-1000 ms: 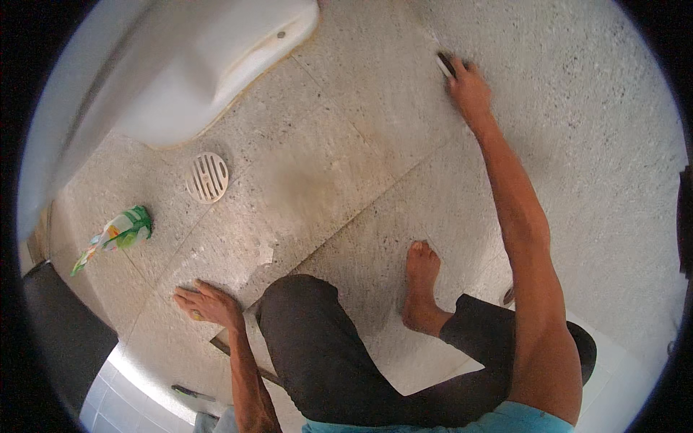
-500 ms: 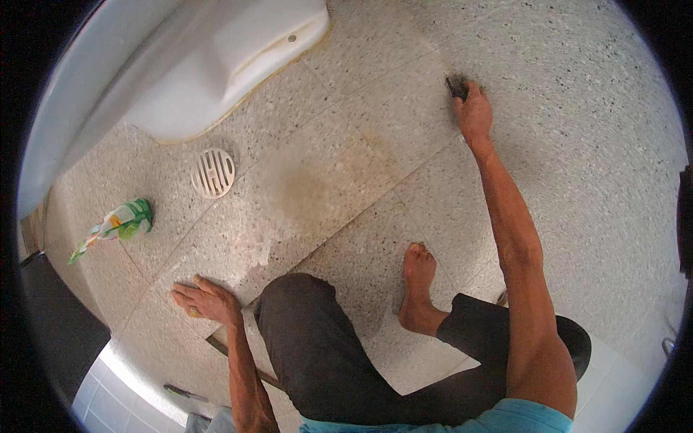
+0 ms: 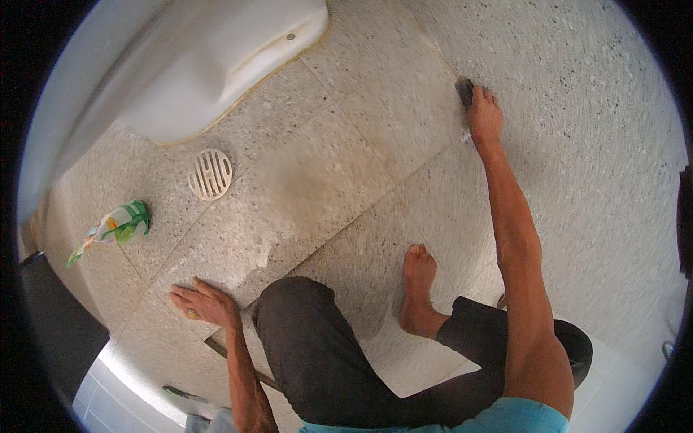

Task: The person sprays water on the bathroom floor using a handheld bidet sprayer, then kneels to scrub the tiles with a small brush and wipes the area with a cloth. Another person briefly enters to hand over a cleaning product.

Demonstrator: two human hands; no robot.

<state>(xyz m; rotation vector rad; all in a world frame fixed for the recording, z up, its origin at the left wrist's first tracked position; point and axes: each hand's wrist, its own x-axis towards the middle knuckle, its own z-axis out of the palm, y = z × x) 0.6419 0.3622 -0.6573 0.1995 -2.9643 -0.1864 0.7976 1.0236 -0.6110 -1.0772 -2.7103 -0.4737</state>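
At the far right my right hand (image 3: 486, 119) is wrapped round a small black brush-like block (image 3: 465, 92), held down against the speckled floor (image 3: 339, 238). Its underside is hidden. A small pale bit lies by the wrist. My left hand (image 3: 206, 302) rests palm down on the floor tiles at the near left, fingers stretched out, a ring on one of them. It holds nothing and props my upper body. Beyond it, apart from the hand, a round slotted drain cover (image 3: 210, 175) is set in the floor.
A white ceramic fixture base (image 3: 180, 108) stands at the upper left. A crumpled green-and-white plastic packet (image 3: 130, 222) lies left of the drain. A thin tool with a dark handle (image 3: 180, 392) lies at the lower left, near a dark panel (image 3: 58, 317). My bare foot (image 3: 419, 289) is planted centre right.
My right hand has shifted slightly right and nearer with the black brush-like block, which is turned a little. My left hand stays in place on the floor.
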